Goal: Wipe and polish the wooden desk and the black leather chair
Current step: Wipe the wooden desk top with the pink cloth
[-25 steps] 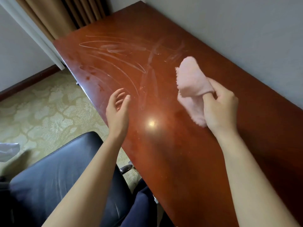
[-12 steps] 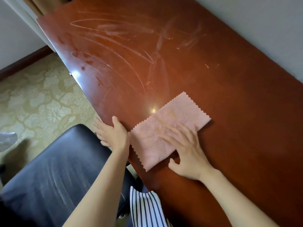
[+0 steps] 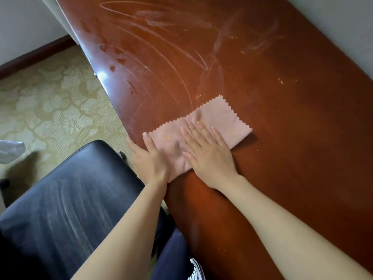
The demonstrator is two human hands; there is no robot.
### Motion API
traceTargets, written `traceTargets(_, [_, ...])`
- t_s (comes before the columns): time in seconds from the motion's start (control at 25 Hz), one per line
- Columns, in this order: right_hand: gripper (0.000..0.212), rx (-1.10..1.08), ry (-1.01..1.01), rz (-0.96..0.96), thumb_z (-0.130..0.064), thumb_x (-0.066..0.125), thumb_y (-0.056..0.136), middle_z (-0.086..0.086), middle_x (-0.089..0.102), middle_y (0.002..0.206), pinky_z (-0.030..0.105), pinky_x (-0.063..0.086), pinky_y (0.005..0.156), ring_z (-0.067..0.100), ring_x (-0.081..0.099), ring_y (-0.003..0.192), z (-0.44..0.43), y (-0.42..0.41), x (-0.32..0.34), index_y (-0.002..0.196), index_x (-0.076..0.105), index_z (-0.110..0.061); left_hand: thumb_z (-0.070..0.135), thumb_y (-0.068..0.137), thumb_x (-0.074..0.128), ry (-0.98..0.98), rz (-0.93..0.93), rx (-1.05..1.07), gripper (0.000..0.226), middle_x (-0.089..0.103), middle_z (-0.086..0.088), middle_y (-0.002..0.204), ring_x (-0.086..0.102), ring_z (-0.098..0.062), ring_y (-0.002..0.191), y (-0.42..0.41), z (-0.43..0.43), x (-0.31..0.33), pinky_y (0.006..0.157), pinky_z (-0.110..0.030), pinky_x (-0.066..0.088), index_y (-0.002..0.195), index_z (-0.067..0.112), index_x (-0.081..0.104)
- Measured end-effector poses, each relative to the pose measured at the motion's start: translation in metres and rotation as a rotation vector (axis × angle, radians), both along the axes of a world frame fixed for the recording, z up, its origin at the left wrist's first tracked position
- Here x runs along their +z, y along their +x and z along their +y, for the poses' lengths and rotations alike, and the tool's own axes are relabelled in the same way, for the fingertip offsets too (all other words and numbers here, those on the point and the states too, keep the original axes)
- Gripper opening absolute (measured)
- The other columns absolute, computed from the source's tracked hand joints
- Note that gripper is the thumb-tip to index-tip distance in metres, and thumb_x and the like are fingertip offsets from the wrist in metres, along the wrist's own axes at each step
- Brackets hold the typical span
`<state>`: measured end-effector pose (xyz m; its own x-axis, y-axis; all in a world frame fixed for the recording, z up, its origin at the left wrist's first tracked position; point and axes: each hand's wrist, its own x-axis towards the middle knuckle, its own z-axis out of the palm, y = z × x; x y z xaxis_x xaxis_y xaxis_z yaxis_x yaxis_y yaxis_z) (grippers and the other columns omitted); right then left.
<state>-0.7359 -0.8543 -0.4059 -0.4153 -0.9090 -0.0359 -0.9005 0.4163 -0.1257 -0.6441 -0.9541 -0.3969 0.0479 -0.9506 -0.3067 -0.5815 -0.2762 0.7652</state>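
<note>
A pink cloth (image 3: 226, 120) with zigzag edges lies flat on the reddish wooden desk (image 3: 292, 138), close to its left edge. My right hand (image 3: 207, 152) presses flat on the cloth with straight fingers. My left hand (image 3: 149, 158) rests at the desk's edge, its thumb on the cloth's near corner and its fingers hidden over the edge. White smear streaks (image 3: 161, 37) cross the far part of the desk. The black leather chair (image 3: 66, 199) stands at lower left, its seat marked with pale streaks.
A grey wall (image 3: 343, 27) runs along the desk's right side. Patterned beige carpet (image 3: 50, 102) covers the floor to the left, with a dark skirting board (image 3: 34, 55). A white object (image 3: 10, 150) pokes in at the left edge.
The cloth went from bunched in my raised right hand to spread flat on the desk. My right hand has flattened on it and my left hand has come to the desk's edge.
</note>
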Motion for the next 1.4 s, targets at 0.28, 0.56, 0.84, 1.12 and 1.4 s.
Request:
traceTargets(0.28, [0.059, -0.057, -0.074, -0.028, -0.039, 0.017, 0.095, 0.002, 0.035, 0.152, 0.038, 0.018, 0.116, 0.019, 0.03, 0.142, -0.081, -0.021, -0.003, 0.147, 0.035, -0.018, 0.054, 0.097, 0.027, 0.01, -0.064, -0.022, 0.062, 0.034, -0.001, 0.153, 0.042, -0.025, 0.133, -0.003, 0.0, 0.003, 0.104, -0.042, 0.032, 0.151, 0.027, 0.018])
traceTargets(0.56, [0.048, -0.001, -0.239, -0.134, -0.019, 0.035, 0.09, 0.002, 0.054, 0.138, 0.033, 0.031, 0.112, 0.017, 0.048, 0.13, 0.006, 0.002, 0.006, 0.133, 0.056, -0.013, 0.057, 0.096, 0.024, 0.03, -0.054, -0.004, 0.062, 0.039, -0.004, 0.15, 0.044, -0.029, 0.13, -0.002, -0.003, 0.001, 0.103, -0.043, 0.033, 0.151, 0.028, 0.019])
traceTargets(0.84, [0.05, -0.262, -0.101, -0.07, -0.03, 0.029, 0.095, -0.002, 0.046, 0.144, 0.04, 0.033, 0.112, 0.019, 0.041, 0.135, 0.088, -0.038, 0.023, 0.144, 0.034, -0.023, 0.059, 0.096, 0.022, 0.048, -0.043, -0.037, 0.065, 0.034, 0.0, 0.154, 0.041, -0.028, 0.134, 0.0, -0.001, 0.0, 0.107, -0.049, 0.032, 0.152, 0.026, 0.014])
traceTargets(1.12, [0.059, -0.356, 0.221, -0.014, -0.048, 0.007, 0.1, -0.004, -0.017, 0.159, 0.04, -0.007, 0.118, 0.018, -0.014, 0.146, -0.002, -0.072, 0.017, 0.15, -0.014, -0.026, 0.06, 0.094, 0.027, 0.021, -0.062, -0.058, 0.068, 0.024, 0.004, 0.157, 0.04, -0.026, 0.135, -0.001, 0.001, 0.001, 0.104, -0.044, 0.032, 0.152, 0.027, 0.011])
traceTargets(1.4, [0.065, -0.13, 0.302, -0.055, -0.051, 0.011, 0.099, 0.0, -0.023, 0.158, 0.046, -0.012, 0.117, 0.023, -0.021, 0.145, -0.079, -0.063, 0.02, 0.15, -0.017, -0.022, 0.062, 0.091, 0.025, 0.038, -0.084, -0.07, 0.071, 0.026, 0.004, 0.157, 0.04, -0.024, 0.135, 0.0, 0.0, 0.005, 0.104, -0.046, 0.034, 0.152, 0.027, 0.011])
